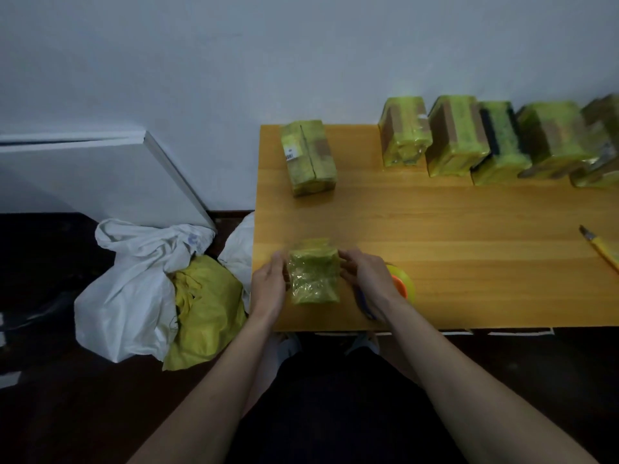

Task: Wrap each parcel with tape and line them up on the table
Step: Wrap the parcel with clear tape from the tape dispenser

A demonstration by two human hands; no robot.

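I held the small parcel (313,275) clamped between my left hand (269,287) and right hand (367,276), at the near left corner of the table (452,262). The tape roll (402,283) lay just right of my right wrist. Beyond my grip one wrapped parcel (308,157) stood alone, with a row of wrapped parcels (485,142) farther right along the wall.

A white sack (130,289) slumps on the dark floor (43,423) left of the surface, yellow cloth (207,306) spilling from it. A white panel (100,175) leans against the wall (234,61). Far right lies what seems a yellow-handled cutter (601,247).
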